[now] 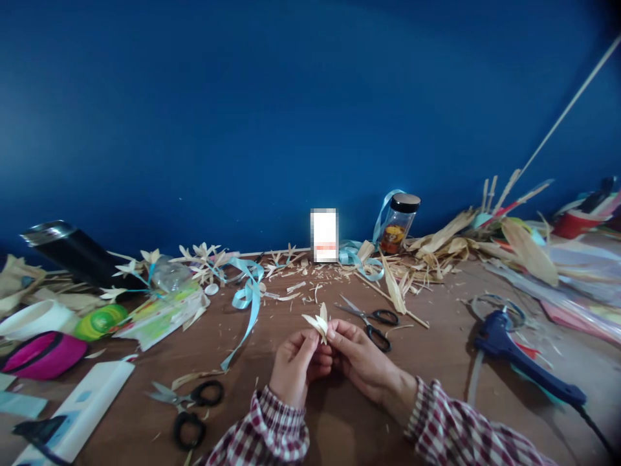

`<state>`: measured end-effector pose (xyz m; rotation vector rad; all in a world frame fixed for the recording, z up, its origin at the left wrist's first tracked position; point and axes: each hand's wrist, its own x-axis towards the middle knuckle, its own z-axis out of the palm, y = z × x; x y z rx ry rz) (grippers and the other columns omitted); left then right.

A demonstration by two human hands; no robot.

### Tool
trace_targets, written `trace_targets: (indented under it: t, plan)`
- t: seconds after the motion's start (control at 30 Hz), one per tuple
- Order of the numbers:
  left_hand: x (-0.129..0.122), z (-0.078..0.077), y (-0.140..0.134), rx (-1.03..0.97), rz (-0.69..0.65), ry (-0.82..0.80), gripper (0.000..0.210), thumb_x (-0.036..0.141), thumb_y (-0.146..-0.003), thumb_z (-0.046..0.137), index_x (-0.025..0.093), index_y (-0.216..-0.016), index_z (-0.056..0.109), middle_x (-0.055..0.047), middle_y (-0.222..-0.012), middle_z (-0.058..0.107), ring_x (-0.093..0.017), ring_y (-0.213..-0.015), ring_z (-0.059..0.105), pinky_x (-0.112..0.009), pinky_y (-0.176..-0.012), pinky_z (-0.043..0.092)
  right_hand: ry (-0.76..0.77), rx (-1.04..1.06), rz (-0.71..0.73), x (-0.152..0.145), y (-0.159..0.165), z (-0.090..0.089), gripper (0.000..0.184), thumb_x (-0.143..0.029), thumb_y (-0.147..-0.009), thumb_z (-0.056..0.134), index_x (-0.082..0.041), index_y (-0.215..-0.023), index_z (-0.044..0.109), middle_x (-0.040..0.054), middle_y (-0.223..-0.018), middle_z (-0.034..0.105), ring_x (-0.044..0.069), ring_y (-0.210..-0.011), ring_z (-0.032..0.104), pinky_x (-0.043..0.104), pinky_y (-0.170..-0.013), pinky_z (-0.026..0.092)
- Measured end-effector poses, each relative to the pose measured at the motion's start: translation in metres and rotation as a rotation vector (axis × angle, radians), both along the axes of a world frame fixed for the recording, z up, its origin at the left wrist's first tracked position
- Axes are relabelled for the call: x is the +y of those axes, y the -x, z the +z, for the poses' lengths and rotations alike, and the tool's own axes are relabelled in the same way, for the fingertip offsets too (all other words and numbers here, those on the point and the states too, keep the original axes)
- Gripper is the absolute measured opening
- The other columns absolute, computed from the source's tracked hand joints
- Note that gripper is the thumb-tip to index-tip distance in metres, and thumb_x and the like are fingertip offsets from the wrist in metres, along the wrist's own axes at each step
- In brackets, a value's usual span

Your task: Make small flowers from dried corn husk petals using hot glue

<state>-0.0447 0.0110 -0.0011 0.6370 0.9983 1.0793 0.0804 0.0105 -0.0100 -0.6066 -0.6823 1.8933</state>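
Husk flower (321, 323) pinched in left hand (295, 364) and right hand (363, 357); apparently part-built, stem unseen; stemmed flowers (127, 268) at left.

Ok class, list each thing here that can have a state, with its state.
Left hand, pinching the pale petal piece
Right hand, pinching it too
Near scissors, blades parted
Far scissors, blades parted
Jar, lid on
Black flask, tilted
Light-blue ribbon, loose, curled
Glue gun, lying down; power unclear
Power strip, black plug on it

Husk flower (321, 321) matt, papery; ribbon (255, 307) glossy (satin, perhaps); near scissor blades (165, 394) smooth metal.
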Motion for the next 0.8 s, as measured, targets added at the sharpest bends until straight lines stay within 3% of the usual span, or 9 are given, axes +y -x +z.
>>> trace_targets:
  t: [0.43,0.67,0.8]
  plan:
    - [0.001,0.001,0.005,0.079,-0.039,-0.063,0.027,0.036,-0.064,0.072,0.012,-0.072,0.062,-0.002,-0.062,0.065,-0.008,-0.051,0.06,-0.018,-0.047,0.051,-0.01,-0.153,-0.059,0.002,-0.001,0.004,0.024,-0.036,-0.072,0.067,-0.018,-0.079,0.054,-0.0033,-0.066,0.054,0.008,-0.057,0.05,0.02,-0.055,0.042]
    - [0.002,-0.004,0.0,0.182,0.144,-0.079,0.03,0.035,-0.052,0.077,0.01,-0.06,0.064,-0.001,-0.053,0.063,-0.007,-0.041,0.055,-0.017,-0.041,0.048,-0.118,-0.449,-0.229,0.003,0.0,0.005,0.024,-0.037,-0.072,0.066,-0.018,-0.078,0.054,-0.0056,-0.059,0.053,0.005,-0.045,0.042,0.016,-0.042,0.032]
    - [0.003,-0.008,-0.001,0.229,0.186,-0.1,0.029,0.035,-0.053,0.076,0.009,-0.062,0.066,-0.002,-0.051,0.063,-0.008,-0.041,0.054,-0.018,-0.041,0.047,-0.193,-0.589,-0.283,0.002,0.001,0.007,0.018,-0.033,-0.075,0.063,-0.016,-0.08,0.058,-0.0021,-0.065,0.059,0.008,-0.054,0.051,0.019,-0.051,0.041]
